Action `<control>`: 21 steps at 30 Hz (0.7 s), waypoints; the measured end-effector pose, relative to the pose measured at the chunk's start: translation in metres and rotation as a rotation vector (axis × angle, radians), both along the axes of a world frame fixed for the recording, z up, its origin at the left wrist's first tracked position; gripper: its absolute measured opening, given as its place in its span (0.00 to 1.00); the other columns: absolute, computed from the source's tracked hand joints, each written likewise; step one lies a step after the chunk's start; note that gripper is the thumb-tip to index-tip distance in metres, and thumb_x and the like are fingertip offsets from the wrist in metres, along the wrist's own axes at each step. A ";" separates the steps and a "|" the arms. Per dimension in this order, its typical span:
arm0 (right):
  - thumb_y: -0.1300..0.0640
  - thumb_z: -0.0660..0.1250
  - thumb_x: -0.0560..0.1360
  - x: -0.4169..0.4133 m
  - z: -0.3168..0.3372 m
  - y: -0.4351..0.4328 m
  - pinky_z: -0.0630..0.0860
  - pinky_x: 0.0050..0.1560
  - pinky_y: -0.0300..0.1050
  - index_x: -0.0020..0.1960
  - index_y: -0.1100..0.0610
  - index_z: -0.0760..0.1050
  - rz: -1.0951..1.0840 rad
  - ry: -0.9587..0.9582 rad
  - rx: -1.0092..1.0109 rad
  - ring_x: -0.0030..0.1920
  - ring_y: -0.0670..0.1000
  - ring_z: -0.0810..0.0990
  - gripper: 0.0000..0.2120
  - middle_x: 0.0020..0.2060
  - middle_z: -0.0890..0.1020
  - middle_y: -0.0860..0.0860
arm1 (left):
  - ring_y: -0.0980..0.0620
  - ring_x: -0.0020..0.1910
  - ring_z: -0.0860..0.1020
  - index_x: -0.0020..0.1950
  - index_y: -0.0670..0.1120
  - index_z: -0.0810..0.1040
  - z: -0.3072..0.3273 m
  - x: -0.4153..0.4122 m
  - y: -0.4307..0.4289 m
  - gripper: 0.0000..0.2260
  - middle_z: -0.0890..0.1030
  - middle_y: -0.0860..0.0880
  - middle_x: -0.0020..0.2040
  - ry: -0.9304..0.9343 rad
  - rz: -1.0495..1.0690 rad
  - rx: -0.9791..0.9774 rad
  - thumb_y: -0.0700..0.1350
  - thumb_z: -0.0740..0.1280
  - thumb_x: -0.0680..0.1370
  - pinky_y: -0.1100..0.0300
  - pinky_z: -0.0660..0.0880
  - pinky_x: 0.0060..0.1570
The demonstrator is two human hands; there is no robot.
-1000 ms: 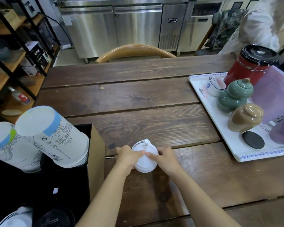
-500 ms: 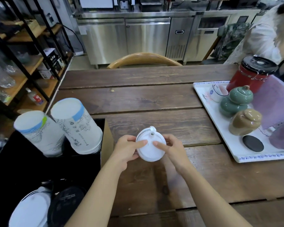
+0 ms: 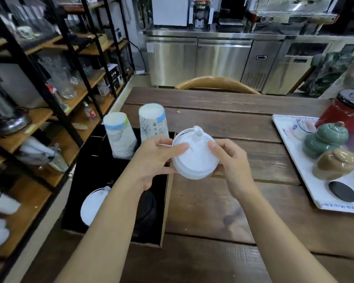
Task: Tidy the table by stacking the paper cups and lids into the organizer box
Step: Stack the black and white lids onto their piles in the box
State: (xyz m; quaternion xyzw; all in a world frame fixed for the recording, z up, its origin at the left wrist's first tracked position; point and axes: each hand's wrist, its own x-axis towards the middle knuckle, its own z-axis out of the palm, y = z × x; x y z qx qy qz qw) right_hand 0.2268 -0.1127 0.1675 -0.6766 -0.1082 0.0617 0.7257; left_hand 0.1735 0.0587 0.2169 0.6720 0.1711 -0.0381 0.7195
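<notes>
Fingers [image 3: 180,147] cover white lid [image 3: 194,160] edges; underside hidden.

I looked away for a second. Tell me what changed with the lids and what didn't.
Both hands, left hand and right hand, lifted the stack of white lids off the table toward the organizer box. The grip is unchanged. The two cup stacks stayed in the box.

A white lid [image 3: 194,156] is seen; blue-banded, line-drawn white cups [image 3: 152,124]; a blue-trimmed white tray [image 3: 294,156]; a black-lined box [image 3: 94,176].
</notes>
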 end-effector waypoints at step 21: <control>0.51 0.65 0.74 -0.070 -0.009 0.167 0.63 0.40 0.46 0.47 0.71 0.71 0.405 -0.067 -0.476 0.36 0.51 0.69 0.21 0.34 0.71 0.55 | 0.42 0.58 0.77 0.62 0.37 0.73 -0.041 -0.126 0.135 0.19 0.78 0.39 0.59 0.080 0.563 -0.028 0.40 0.71 0.73 0.48 0.78 0.52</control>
